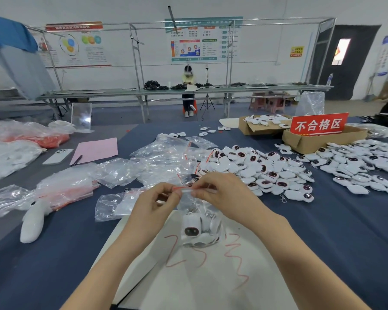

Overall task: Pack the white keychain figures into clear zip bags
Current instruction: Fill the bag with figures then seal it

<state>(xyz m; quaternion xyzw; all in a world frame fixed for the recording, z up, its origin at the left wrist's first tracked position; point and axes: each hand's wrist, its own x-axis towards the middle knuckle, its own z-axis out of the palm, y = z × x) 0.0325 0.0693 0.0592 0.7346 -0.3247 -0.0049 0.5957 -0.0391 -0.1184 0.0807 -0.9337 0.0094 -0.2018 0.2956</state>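
Zip bag point(199, 229) between both hands point(159, 198) point(222, 195)

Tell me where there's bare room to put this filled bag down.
Free: the white sheet nearest you, on this side of the filled bag, and the blue cloth right of it, below the figure pile. Crowded: loose zip bags across the middle.

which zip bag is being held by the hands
The filled bag over the white sheet, pinched by left hand and right hand; the rest lie loose.
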